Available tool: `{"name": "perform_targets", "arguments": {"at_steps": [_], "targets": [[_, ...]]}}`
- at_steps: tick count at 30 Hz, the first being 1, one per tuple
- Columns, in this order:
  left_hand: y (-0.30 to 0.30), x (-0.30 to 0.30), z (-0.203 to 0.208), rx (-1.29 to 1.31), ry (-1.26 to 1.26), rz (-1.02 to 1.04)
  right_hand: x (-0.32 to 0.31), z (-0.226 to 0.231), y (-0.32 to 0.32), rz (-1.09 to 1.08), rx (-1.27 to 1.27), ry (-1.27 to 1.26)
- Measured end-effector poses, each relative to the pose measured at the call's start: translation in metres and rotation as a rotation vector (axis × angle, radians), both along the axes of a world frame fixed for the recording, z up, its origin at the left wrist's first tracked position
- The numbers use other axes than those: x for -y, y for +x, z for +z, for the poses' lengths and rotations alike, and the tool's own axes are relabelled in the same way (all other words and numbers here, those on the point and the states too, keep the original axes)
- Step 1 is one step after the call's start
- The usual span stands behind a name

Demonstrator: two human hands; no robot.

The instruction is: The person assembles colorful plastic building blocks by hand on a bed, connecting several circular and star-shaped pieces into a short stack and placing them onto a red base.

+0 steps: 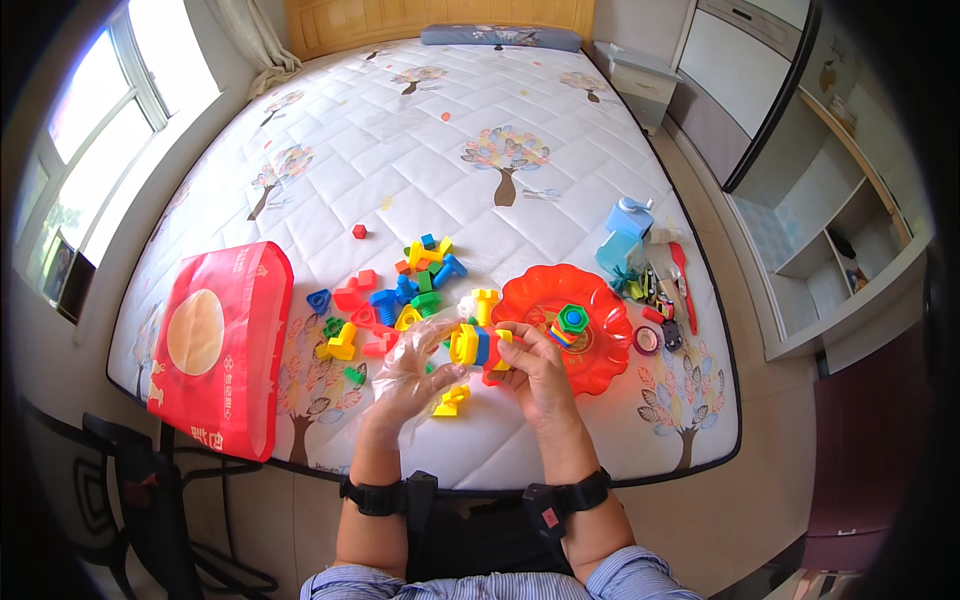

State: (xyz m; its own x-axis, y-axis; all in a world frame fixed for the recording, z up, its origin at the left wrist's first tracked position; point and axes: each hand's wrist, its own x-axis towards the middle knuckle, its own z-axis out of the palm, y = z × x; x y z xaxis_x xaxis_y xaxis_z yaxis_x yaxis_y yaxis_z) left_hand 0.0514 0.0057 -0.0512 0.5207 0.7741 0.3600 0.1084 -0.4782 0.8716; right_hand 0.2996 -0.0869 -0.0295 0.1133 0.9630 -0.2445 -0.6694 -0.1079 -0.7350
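Right grip (pixel 541 378) pinched, on colourful toy pieces (pixel 482 347); left grip (pixel 406 376) half-open, alongside

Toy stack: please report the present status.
Right hand holds toy stack. Left hand open, in clear plastic, close by. Loose blocks, red dish nearby.

Bright window (pixel 95 125) left of the hands (pixel 410 372), bed (pixel 360 135) beneath them, wooden headboard (pixel 440 17) far beyond, nightstand (pixel 636 82) far right, shelves (pixel 835 215) and pale floor (pixel 762 465) right.
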Motion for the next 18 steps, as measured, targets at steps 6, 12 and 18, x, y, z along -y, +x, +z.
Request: {"name": "perform_targets", "arguments": {"at_steps": [6, 12, 18], "targets": [[-0.005, -0.003, -0.004, 0.013, 0.059, -0.014, -0.002, 0.002, -0.005, 0.007, 0.005, 0.002], [-0.003, 0.0, -0.001, 0.016, 0.019, 0.005, -0.001, 0.006, -0.006, 0.003, 0.024, 0.007], [-0.003, 0.007, 0.002, 0.1, -0.007, -0.027, -0.001, -0.002, -0.006, 0.018, 0.026, 0.024]]}}
